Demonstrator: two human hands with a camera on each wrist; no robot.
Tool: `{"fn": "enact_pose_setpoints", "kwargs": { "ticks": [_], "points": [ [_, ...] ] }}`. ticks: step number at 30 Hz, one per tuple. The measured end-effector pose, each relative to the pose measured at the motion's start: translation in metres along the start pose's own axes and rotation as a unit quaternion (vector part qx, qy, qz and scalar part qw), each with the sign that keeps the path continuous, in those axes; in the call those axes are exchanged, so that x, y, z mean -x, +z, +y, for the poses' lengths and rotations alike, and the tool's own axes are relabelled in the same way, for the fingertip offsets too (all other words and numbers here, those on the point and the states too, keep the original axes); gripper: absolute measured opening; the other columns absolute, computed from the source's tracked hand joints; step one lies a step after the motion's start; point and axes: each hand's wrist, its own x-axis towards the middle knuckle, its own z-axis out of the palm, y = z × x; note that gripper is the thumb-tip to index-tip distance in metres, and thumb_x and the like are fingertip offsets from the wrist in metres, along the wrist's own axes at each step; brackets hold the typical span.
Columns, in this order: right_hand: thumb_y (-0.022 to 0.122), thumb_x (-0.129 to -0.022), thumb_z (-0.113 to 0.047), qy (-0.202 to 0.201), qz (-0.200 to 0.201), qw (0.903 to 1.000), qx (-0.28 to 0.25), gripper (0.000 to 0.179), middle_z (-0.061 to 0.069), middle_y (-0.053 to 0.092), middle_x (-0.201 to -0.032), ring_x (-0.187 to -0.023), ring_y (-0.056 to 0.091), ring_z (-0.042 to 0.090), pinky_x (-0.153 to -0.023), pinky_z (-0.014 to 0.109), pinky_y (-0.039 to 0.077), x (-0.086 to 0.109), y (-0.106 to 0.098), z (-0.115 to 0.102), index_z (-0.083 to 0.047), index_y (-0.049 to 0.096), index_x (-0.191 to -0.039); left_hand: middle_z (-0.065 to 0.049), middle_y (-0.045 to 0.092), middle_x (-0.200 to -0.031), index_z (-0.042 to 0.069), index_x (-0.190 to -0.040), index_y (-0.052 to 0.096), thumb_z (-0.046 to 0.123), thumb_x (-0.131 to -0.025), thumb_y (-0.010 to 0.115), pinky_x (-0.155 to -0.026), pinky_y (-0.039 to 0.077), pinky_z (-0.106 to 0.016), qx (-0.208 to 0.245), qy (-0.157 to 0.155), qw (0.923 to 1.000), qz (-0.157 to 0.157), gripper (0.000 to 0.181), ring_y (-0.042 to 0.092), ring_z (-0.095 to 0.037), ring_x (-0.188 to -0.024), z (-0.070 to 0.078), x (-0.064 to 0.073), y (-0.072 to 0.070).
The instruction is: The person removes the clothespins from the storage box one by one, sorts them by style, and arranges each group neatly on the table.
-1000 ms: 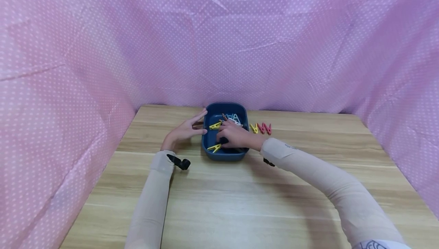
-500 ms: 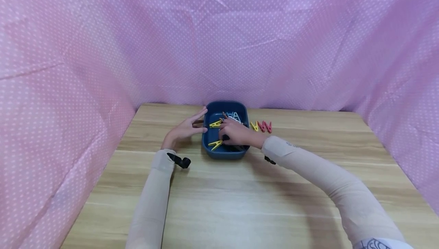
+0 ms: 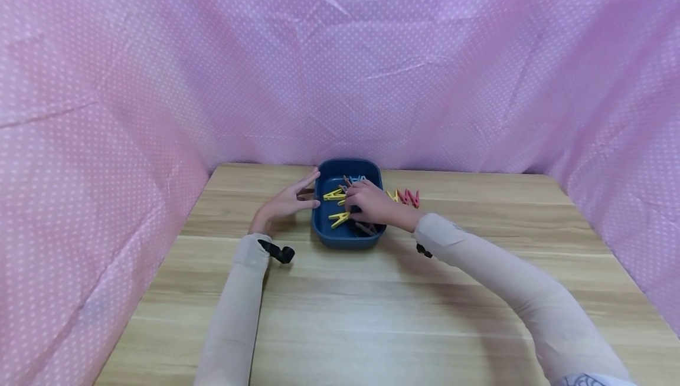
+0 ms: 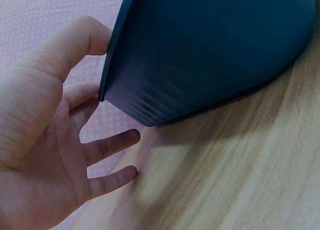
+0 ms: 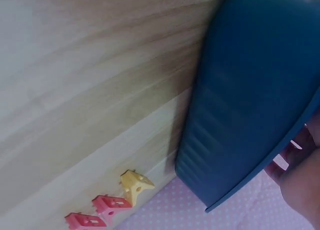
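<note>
A dark blue box stands toward the back of the table, holding several clothespins. My right hand reaches into it over the right rim, and thumb and fingers pinch one end of a yellow clothespin. Another yellow clothespin lies farther back, left of that hand. Light blue clothespins lie at the rear, and brownish ones lie near the front right, partly covered by the hand. My left hand touches the box's left rim with spread fingers; in the left wrist view its lower fingers stand free of the wall.
Right of the box, a yellow clothespin and two red clothespins lie in a row on the wooden table. A pink dotted cloth hangs behind and along both sides.
My right hand has shifted right inside the box, and the front yellow clothespin has moved right and back with it. The brownish clothespins show more. The left hand stays at the rim.
</note>
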Motion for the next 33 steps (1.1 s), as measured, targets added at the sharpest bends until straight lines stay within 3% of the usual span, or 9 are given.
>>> {"fn": "enact_pose_setpoints", "kwargs": {
  "ticks": [5, 12, 21, 33],
  "points": [
    [0.08, -0.088, -0.016, -0.011, 0.037, 0.9991, 0.016, 0.007, 0.006, 0.074, -0.103, -0.106, 0.062, 0.027, -0.102, 0.048, 0.047, 0.012, 0.0, 0.004, -0.011, 0.076, -0.09, 0.008, -0.001, -0.173, 0.022, -0.165, 0.013, 0.017, -0.101, 0.065, -0.122, 0.034, -0.051, -0.003, 0.001, 1.0, 0.001, 0.082, 0.035, -0.036, -0.151, 0.0, 0.001, 0.001],
    [0.081, -0.086, -0.01, -0.015, 0.1, 0.9949, -0.001, 0.006, 0.006, 0.071, -0.092, -0.094, 0.058, 0.026, -0.092, 0.046, 0.047, 0.029, -0.01, 0.014, -0.007, 0.076, -0.086, 0.002, -0.004, -0.174, 0.019, -0.165, 0.011, 0.016, -0.102, 0.063, -0.123, 0.03, -0.055, -0.004, 0.009, 0.9999, -0.004, 0.082, 0.031, -0.04, -0.152, 0.001, 0.002, 0.001],
    [0.083, -0.082, -0.01, 0.049, 0.169, 0.9841, -0.026, 0.009, 0.009, 0.073, -0.096, -0.097, 0.06, 0.031, -0.096, 0.057, 0.041, 0.058, -0.027, 0.031, -0.008, 0.074, -0.083, 0.005, -0.004, -0.174, 0.025, -0.165, 0.011, 0.019, -0.102, 0.064, -0.124, 0.029, -0.054, -0.014, -0.005, 0.9999, -0.001, 0.083, 0.031, -0.036, -0.153, 0.001, 0.003, 0.001],
    [0.081, -0.084, -0.01, 0.137, 0.22, 0.9658, -0.016, 0.012, 0.013, 0.073, -0.097, -0.1, 0.06, 0.035, -0.102, 0.061, 0.04, 0.103, -0.034, 0.06, -0.003, 0.072, -0.086, 0.005, -0.003, -0.174, 0.024, -0.165, 0.012, 0.018, -0.102, 0.064, -0.123, 0.032, -0.053, -0.007, 0.004, 1.0, -0.003, 0.082, 0.032, -0.037, -0.152, -0.002, 0.0, -0.001]
  ]
}}
